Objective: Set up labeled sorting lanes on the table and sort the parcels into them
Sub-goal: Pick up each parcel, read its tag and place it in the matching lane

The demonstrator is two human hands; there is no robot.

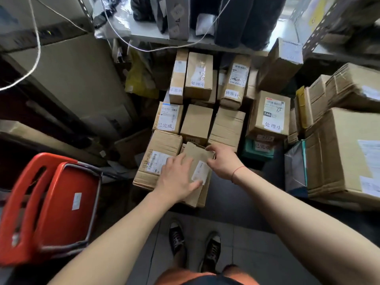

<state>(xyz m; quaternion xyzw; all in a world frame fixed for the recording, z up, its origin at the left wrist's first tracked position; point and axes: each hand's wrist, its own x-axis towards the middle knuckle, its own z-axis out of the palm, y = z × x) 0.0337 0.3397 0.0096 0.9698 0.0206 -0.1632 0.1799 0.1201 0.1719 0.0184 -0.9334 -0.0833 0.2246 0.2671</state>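
Both hands — left hand (178,177), right hand (222,161) — hold one flat parcel (198,155)

Small flat cardboard parcel (198,161) w/ white label is lying tilted at frame center, leaning on a bigger labeled box (158,159); more labeled boxes (197,77) are standing above it.

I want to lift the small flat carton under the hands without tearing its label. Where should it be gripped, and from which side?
Probably by its two long edges, from above. The small flat carton lies flat and thin, partly overlapping the larger box, and its white label faces up. The left hand rests flat on it; the right hand pinches its far corner.
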